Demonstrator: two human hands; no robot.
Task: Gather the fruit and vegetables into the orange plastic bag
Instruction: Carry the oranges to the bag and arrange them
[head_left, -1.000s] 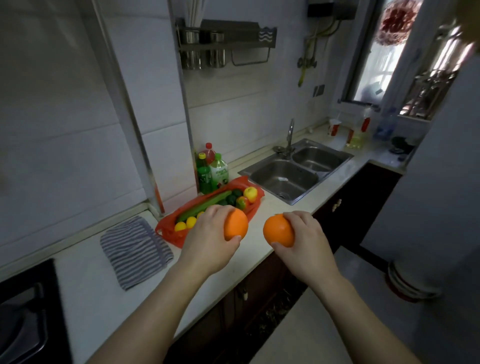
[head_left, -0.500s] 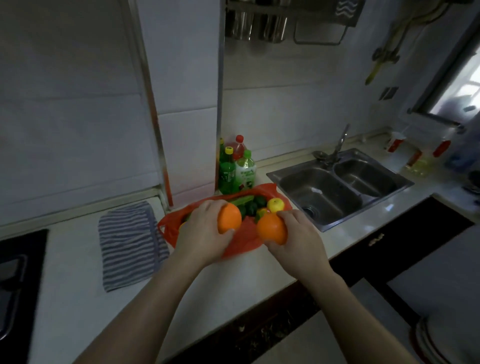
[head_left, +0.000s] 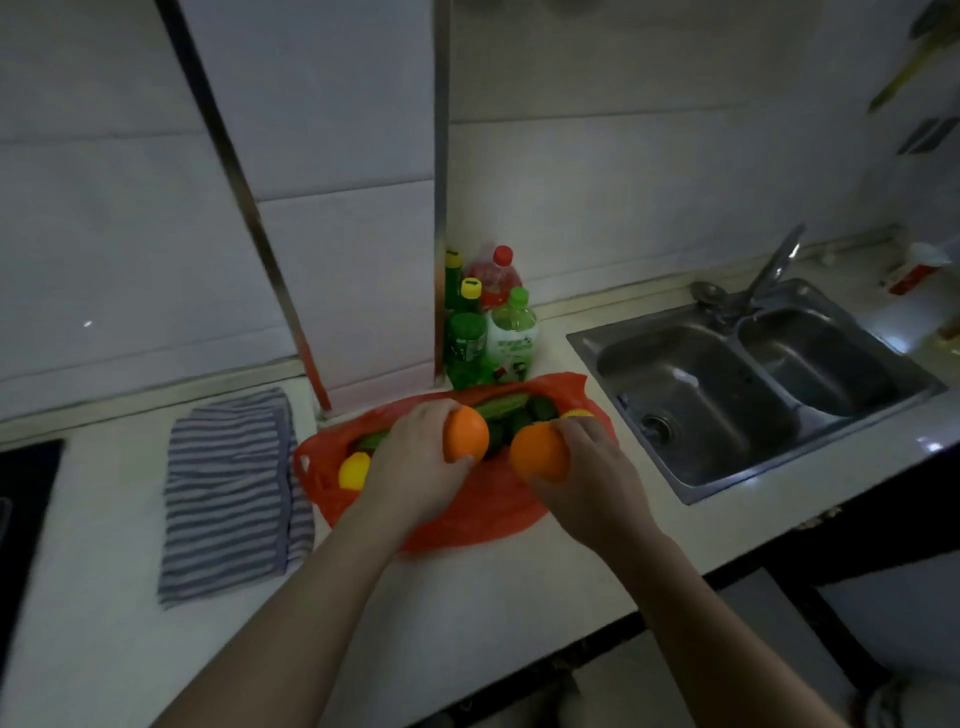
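- Dim, underexposed kitchen: the white wall tiles (head_left: 623, 208) read grey, and the lower corners fall near black.
- Light arrives from the right, laying pale glints on the sink (head_left: 717, 410) rim and the counter (head_left: 493, 597)'s right edge.
- Left orange (head_left: 466, 434) and right orange (head_left: 537, 451) stay vivid in the gloom.
- Soft blur smears the striped cloth (head_left: 228, 493) and the bottles (head_left: 488, 332).
- Wide-angle lens tilts the metal wall strip (head_left: 244, 208) and bows the counter's front edge.
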